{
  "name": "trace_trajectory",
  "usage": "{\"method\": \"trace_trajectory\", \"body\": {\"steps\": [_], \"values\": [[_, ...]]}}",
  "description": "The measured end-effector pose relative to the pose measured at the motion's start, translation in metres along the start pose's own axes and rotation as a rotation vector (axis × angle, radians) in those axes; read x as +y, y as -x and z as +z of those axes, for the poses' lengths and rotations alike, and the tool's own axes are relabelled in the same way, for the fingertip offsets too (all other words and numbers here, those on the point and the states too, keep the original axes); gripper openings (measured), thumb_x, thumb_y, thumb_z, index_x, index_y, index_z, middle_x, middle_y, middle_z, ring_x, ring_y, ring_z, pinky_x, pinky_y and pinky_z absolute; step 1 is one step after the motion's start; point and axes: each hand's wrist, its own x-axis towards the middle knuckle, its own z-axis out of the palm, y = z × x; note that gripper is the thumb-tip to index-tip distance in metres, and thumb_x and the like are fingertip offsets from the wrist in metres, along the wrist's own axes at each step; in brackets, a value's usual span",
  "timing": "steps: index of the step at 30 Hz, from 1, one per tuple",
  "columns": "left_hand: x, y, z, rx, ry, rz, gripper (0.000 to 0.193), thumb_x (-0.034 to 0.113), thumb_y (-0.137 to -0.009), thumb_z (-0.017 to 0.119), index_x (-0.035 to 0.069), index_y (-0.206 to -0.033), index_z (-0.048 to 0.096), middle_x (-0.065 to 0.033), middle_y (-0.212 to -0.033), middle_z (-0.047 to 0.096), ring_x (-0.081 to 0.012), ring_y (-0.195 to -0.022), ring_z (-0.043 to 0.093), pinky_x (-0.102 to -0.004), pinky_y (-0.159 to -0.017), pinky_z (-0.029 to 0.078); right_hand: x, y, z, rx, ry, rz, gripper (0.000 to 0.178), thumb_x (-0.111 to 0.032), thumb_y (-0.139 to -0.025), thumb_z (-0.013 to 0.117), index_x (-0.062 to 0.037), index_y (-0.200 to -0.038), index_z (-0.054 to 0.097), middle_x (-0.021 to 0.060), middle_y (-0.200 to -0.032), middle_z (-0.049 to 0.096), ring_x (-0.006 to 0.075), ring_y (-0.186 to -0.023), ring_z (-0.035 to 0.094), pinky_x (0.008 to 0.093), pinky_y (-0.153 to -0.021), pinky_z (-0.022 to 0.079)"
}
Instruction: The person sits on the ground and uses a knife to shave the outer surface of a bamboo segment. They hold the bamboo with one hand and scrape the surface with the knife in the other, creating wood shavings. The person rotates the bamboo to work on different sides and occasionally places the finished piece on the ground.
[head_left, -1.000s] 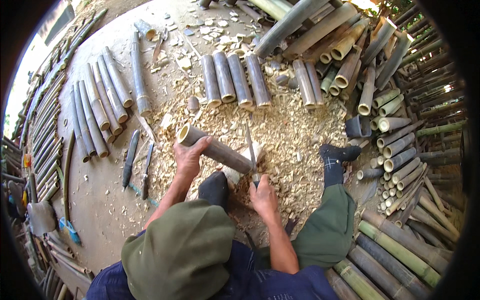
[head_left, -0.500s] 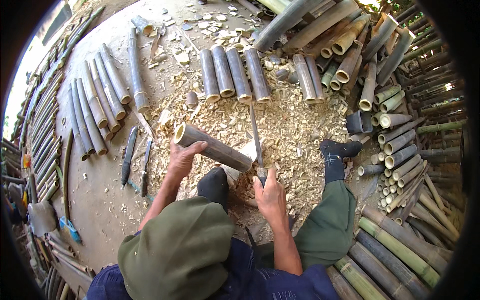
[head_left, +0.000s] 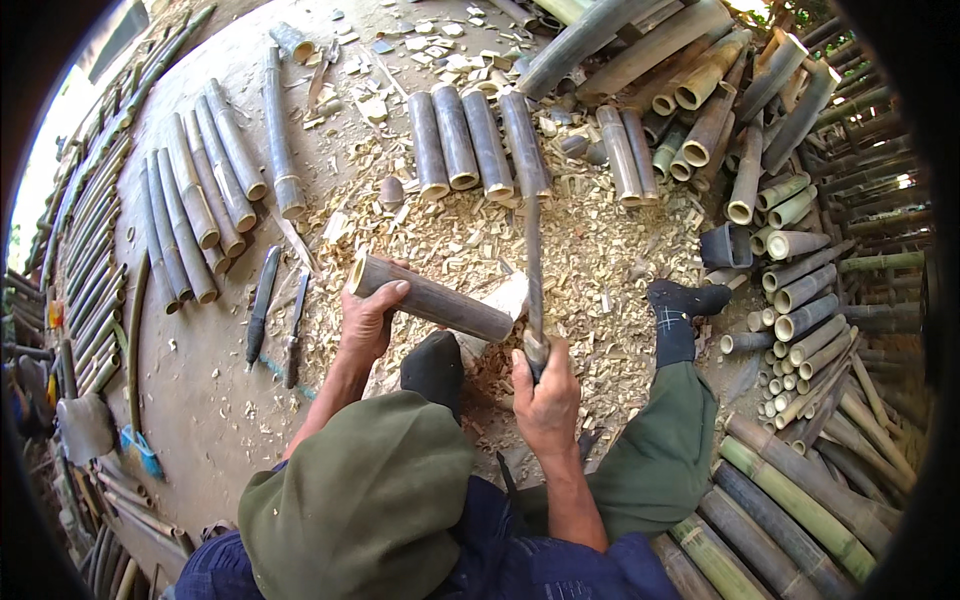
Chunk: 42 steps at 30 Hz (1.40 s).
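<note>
My left hand (head_left: 370,315) is wrapped round a short bamboo tube (head_left: 435,300), near its open left end. The tube slants down to the right above my black-socked foot (head_left: 433,370). In my right hand (head_left: 548,395) is the handle of a long-bladed knife (head_left: 534,260), its narrow blade pointing away from me. The blade stands just to the right of the tube's lower end, with a gap between them. Behind that end shows a pale wooden block (head_left: 508,297), partly hidden by the tube.
Wood chips (head_left: 610,260) cover the floor ahead. Cut bamboo tubes (head_left: 455,140) lie in a row beyond them, and longer bamboo pieces (head_left: 185,190) lie at left. Two sheathed or dark-handled knives (head_left: 262,305) rest left of my arm. Stacked bamboo (head_left: 800,290) fills the right side.
The knife has moved right and slightly up, away from the tube's end, and its blade is more upright. My left hand still holds the tube in nearly the same place.
</note>
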Motion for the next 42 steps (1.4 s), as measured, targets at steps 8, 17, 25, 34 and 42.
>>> {"method": "trace_trajectory", "body": {"steps": [8,17,25,34,42], "values": [[0.003,-0.005,0.013,-0.15,-0.091,-0.014,0.056,0.011,-0.077,0.089,0.004,-0.126,0.061,-0.0123,-0.118,0.073,-0.0273,-0.112,0.07,-0.0452,-0.101,0.055,0.079,0.015,0.028,-0.311,0.236,0.375,0.028,-0.021,-0.104,0.063,-0.0016,-0.118,0.049,0.0277,-0.086,0.072,0.0477,-0.074,0.073,0.0544,-0.067,0.057],[0.016,-0.005,0.009,-0.325,-0.179,-0.124,0.068,0.007,-0.065,0.091,0.004,-0.127,0.062,-0.0071,-0.113,0.07,-0.0222,-0.107,0.068,-0.0395,-0.094,0.056,0.094,0.019,0.039,-0.336,0.272,0.562,0.027,-0.022,-0.104,0.065,-0.0022,-0.117,0.05,0.0238,-0.081,0.07,0.0438,-0.074,0.074,0.0504,-0.064,0.057],[0.022,0.002,-0.009,-0.306,-0.139,-0.059,0.068,0.007,-0.06,0.09,0.006,-0.124,0.064,-0.0092,-0.123,0.067,-0.0232,-0.112,0.066,-0.0396,-0.094,0.058,0.034,0.015,0.013,-0.085,0.054,0.212,0.032,-0.025,-0.103,0.066,-0.0002,-0.117,0.051,0.029,-0.085,0.072,0.0522,-0.08,0.072,0.062,-0.074,0.055],[-0.027,0.035,-0.042,0.222,0.08,-0.483,0.035,0.024,-0.096,0.077,0.007,-0.12,0.059,-0.0133,-0.106,0.066,-0.023,-0.088,0.067,-0.0411,-0.074,0.06,0.136,0.037,0.085,-0.237,0.106,0.403,0.04,-0.033,-0.102,0.065,-0.0034,-0.123,0.049,0.0304,-0.091,0.073,0.0528,-0.087,0.072,0.0604,-0.075,0.056],[-0.012,-0.006,0.027,-0.09,-1.393,0.475,0.058,0.019,-0.076,0.086,0.006,-0.127,0.061,-0.0172,-0.122,0.064,-0.0345,-0.118,0.062,-0.0489,-0.102,0.051,0.148,0.047,0.092,-0.145,0.102,0.377,0.036,-0.03,-0.102,0.068,-0.0024,-0.12,0.054,0.0266,-0.088,0.071,0.0464,-0.081,0.073,0.0532,-0.069,0.056]]}}
